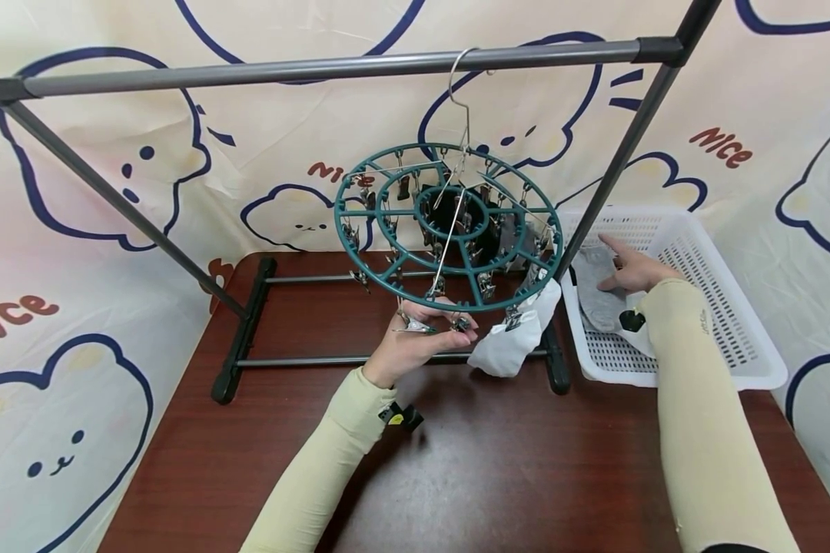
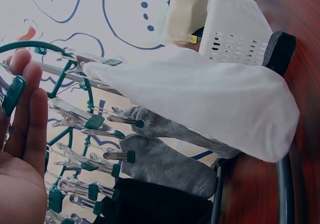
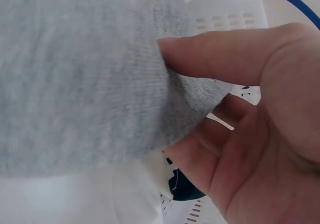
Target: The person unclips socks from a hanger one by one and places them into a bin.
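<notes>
A round green clip hanger (image 1: 449,303) with metal clips hangs from a rail. Under its near rim, my left hand (image 1: 418,338) holds a green-tipped metal clip (image 2: 13,96) at its fingers. A white sock (image 1: 515,338) hangs from the hanger just right of that hand; grey socks (image 2: 167,166) and a black cloth item (image 2: 155,201) hang beyond it. Over the white basket (image 1: 750,338), my right hand (image 1: 639,270) pinches the edge of a light grey sock (image 3: 95,78), thumb above and fingers beneath.
A dark metal rack with a top rail (image 1: 249,74) and a foot (image 1: 228,376) stands on the brown table (image 1: 512,461). White cloth (image 3: 75,199) lies under the grey sock in the basket. Behind is a printed curtain (image 1: 62,292).
</notes>
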